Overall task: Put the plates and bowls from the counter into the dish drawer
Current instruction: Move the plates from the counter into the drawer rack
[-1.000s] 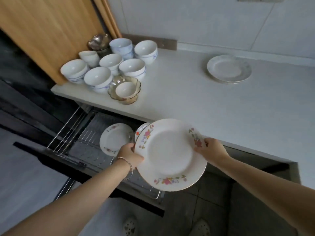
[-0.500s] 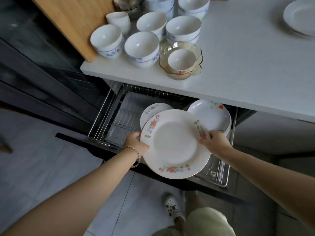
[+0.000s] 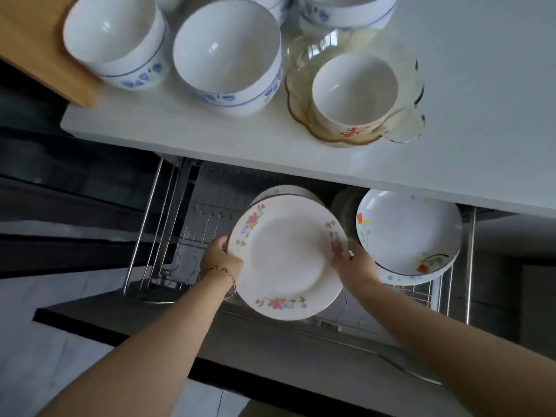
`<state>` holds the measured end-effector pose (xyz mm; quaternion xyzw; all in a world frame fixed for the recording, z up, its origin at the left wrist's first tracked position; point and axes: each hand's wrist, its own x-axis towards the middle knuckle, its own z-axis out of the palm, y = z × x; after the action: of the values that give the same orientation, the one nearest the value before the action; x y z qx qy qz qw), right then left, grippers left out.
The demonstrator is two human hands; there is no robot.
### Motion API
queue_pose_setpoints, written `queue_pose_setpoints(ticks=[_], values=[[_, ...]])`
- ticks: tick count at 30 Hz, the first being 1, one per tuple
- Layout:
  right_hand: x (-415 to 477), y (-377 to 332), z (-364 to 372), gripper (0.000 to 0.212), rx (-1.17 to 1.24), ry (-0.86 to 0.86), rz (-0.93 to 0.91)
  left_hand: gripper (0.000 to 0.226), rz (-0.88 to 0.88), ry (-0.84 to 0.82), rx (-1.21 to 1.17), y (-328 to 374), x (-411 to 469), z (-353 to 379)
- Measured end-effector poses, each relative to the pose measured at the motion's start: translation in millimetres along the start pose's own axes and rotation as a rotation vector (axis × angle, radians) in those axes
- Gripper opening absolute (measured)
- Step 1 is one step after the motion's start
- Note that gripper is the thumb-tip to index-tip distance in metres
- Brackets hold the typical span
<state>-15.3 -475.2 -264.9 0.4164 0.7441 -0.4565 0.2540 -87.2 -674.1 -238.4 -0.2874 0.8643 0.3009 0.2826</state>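
I hold a white floral plate (image 3: pixel 285 260) tilted over the open wire dish drawer (image 3: pixel 156 236). My left hand (image 3: pixel 219 260) grips its left rim and my right hand (image 3: pixel 352 263) grips its right rim. Behind it another plate (image 3: pixel 282 192) stands in the rack, mostly hidden. A deep flowered plate (image 3: pixel 409 233) leans in the drawer's right side. On the white counter (image 3: pixel 466 130) above stand several white bowls with blue print (image 3: pixel 228 52) and a small white bowl (image 3: pixel 355 91) inside an amber glass dish (image 3: pixel 403 127).
The counter's front edge overhangs the back of the drawer. A wooden panel (image 3: pixel 27 52) stands at the upper left. The drawer's dark front (image 3: pixel 270 341) runs below my forearms, with grey floor tiles (image 3: pixel 45 356) beneath.
The plate and both hands have moved down and forward, deeper over the drawer rack. My view has dropped closer to the counter edge, so the bowls look larger.
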Motion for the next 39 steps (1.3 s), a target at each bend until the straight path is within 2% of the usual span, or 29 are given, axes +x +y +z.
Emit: queue_pose_setpoints(ticks=[5, 10, 13, 18, 22, 24, 27, 30, 34, 39], values=[[41, 9, 51, 0.037, 0.099, 0.091, 0.117, 0.056, 0.066, -0.067, 0.143, 4, 77, 23], [67, 12, 88, 0.03, 0.087, 0.276, 0.226, 0.046, 0.205, -0.135, 0.277, 13, 131, 45], [75, 7, 99, 0.035, 0.052, 0.365, 0.281, 0.041, 0.265, -0.151, 0.343, 18, 149, 56], [82, 4, 113, 0.034, -0.036, 0.42, 0.31, 0.035, 0.324, -0.123, 0.407, 19, 159, 61], [79, -1, 121, 0.035, 0.083, 0.445, 0.326, 0.044, 0.408, -0.105, 0.456, 13, 160, 57], [80, -1, 126, 0.041, 0.185, 0.447, 0.362, 0.055, 0.383, -0.168, 0.38, 8, 162, 55], [81, 0, 131, 0.048, 0.373, 0.401, 0.404, 0.071, 0.24, -0.308, 0.139, 3, 160, 55], [83, 1, 128, 0.051, 0.476, 0.391, 0.387, 0.075, 0.193, -0.34, 0.032, -2, 156, 56], [87, 10, 128, 0.048, 0.474, 0.417, 0.364, 0.08, 0.19, -0.405, 0.048, -8, 150, 58], [89, 13, 119, 0.046, 0.459, 0.359, 0.45, 0.078, 0.188, -0.471, 0.157, -7, 148, 49]])
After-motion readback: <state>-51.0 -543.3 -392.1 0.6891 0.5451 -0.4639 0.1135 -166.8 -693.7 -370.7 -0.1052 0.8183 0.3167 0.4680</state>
